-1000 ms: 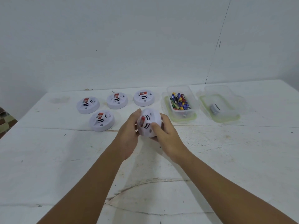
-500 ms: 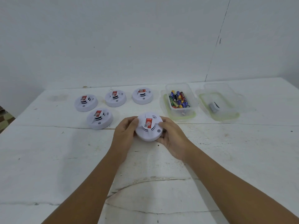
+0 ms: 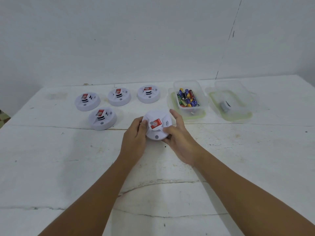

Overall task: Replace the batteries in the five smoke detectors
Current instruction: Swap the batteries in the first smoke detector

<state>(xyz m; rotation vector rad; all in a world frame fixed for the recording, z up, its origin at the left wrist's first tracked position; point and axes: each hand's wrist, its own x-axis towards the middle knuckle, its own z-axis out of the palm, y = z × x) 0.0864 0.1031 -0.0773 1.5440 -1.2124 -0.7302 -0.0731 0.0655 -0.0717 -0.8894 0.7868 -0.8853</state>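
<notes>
A round white smoke detector [image 3: 157,124] with a red label sits face up at the table's middle. My left hand [image 3: 134,140] grips its left rim with curled fingers. My right hand [image 3: 179,135] holds its right side, thumb laid on top and fingers round the far edge. Several other white smoke detectors lie behind on the left: one [image 3: 102,118] nearest, and a back row of three [image 3: 87,101], [image 3: 119,96], [image 3: 148,93]. A clear plastic box [image 3: 188,86] to the right holds several coloured batteries [image 3: 187,97].
A second clear container [image 3: 238,114] with a green seal lies at the far right with a small grey battery [image 3: 224,105] in it. The white table [image 3: 68,167] is cracked and meets a white wall at the back.
The detector was tilted up on its edge between both hands; it has since been turned and lowered, face up, toward the table. Both hands stay on it.
</notes>
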